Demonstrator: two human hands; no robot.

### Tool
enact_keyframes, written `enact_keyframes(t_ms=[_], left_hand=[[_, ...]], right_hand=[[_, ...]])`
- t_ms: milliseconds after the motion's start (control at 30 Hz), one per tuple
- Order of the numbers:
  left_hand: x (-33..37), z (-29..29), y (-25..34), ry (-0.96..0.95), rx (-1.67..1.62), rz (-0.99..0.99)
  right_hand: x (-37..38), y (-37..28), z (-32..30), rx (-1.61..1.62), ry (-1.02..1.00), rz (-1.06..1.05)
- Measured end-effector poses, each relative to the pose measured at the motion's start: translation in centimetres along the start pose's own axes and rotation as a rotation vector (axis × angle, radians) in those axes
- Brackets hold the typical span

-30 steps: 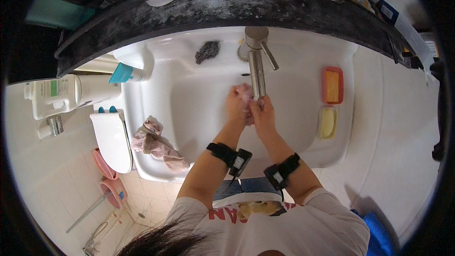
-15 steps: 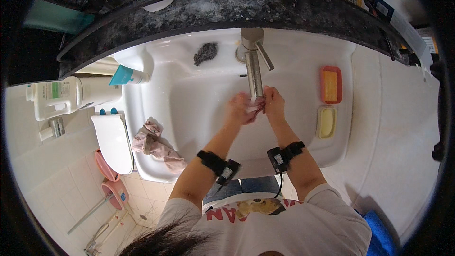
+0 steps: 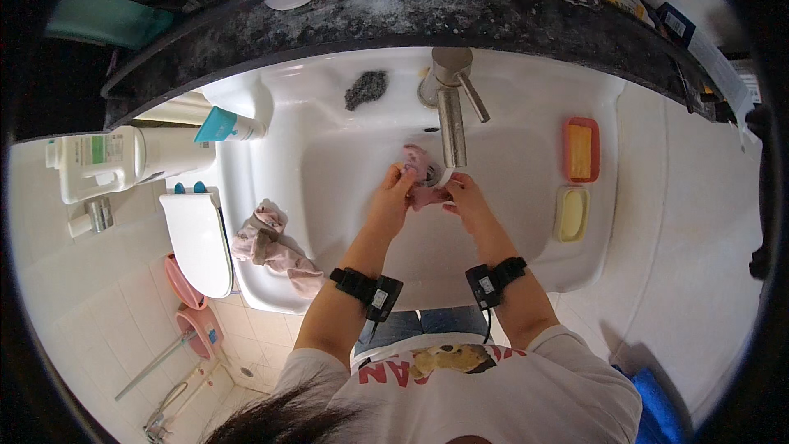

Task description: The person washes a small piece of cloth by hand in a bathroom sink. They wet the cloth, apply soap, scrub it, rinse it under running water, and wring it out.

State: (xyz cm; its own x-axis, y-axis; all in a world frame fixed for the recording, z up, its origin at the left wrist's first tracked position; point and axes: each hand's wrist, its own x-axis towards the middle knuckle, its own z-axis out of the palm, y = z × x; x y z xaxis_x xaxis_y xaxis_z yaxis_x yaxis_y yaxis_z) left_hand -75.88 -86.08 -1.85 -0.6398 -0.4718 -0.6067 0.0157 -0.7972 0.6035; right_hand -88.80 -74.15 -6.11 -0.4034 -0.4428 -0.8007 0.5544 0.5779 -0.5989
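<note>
Both hands pinch a small pink cloth (image 3: 419, 171) directly under the spout of the steel faucet (image 3: 448, 111), the left hand (image 3: 393, 197) gripping its near edge and the right hand (image 3: 463, 197) closed on the other side. Rubbing it well, I judge, calls for keeping the fabric bunched beneath the spout, low in the white sink (image 3: 329, 197). Right of the faucet sit two soap dishes (image 3: 575, 181); left of it, a crumpled pink rag (image 3: 271, 242) drapes the rim above pale floor tiles (image 3: 107, 271).

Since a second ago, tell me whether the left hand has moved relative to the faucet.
Yes. The left hand has shifted left, away from the faucet, still gripping the pink cloth.
</note>
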Motion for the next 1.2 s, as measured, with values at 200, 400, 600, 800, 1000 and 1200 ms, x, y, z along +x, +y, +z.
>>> enact_keyframes(t_ms=[200,400,600,800,1000,1200], left_hand=[[-1.1,0.7,0.5,-0.037,0.117,0.098],[0.1,1.5,0.1,-0.044,0.89,0.277],[0.9,1.7,-0.1,-0.046,1.0,0.654],[1.9,2.6,-0.5,-0.176,0.798,0.283],[2.4,5.6,-2.3,0.15,0.814,0.525],[1.3,3.6,-1.4,-0.062,1.057,0.46]], right_hand=[[1.1,-0.3,0.5,-0.108,0.117,-0.11],[-2.6,-3.2,1.7,-0.702,-0.236,-0.978],[-2.7,-5.1,1.6,-0.258,-0.024,-0.602],[-3.4,-4.7,1.7,0.218,-0.046,-0.451],[-3.6,-4.2,2.4,0.801,-0.261,-0.088],[-1.0,-3.3,1.4,0.922,-0.305,-0.001]])
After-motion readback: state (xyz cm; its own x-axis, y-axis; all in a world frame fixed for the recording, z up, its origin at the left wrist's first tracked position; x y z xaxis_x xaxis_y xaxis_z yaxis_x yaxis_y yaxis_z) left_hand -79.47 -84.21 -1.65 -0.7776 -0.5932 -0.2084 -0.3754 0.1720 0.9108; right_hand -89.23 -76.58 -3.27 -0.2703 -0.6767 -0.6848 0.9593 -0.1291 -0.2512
